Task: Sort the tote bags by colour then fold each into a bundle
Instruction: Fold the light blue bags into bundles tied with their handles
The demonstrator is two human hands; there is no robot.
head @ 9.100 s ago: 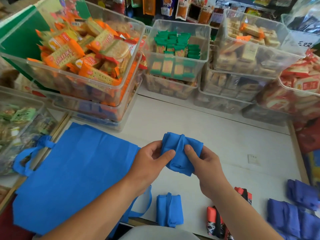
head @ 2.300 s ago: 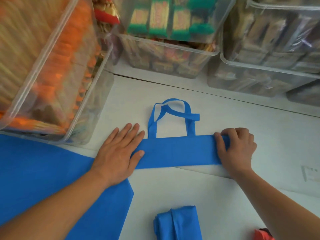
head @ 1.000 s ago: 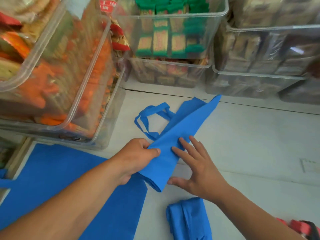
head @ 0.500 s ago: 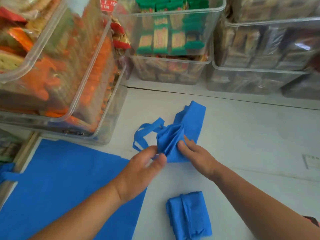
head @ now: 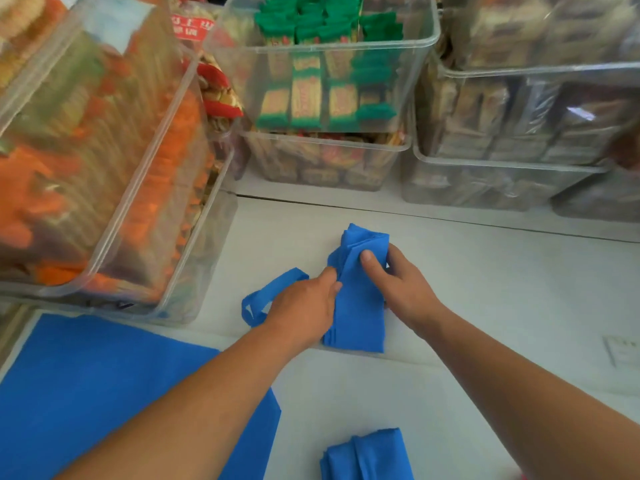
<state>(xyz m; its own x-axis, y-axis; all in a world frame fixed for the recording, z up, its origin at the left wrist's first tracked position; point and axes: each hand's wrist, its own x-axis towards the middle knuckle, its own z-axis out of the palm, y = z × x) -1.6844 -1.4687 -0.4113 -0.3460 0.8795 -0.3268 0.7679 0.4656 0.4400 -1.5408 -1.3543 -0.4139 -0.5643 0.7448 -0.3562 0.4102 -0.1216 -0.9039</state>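
Doubled over since before, the blue non-woven tote strip (head: 358, 306) points away; right hand (head: 401, 289) pinches its far fold, left hand (head: 301, 311) its edge beside the handles (head: 277, 285).

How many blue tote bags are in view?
3: half-folded bag in left hand and right hand; flat bag lower left; folded bundle bottom centre. More possibly off-frame.
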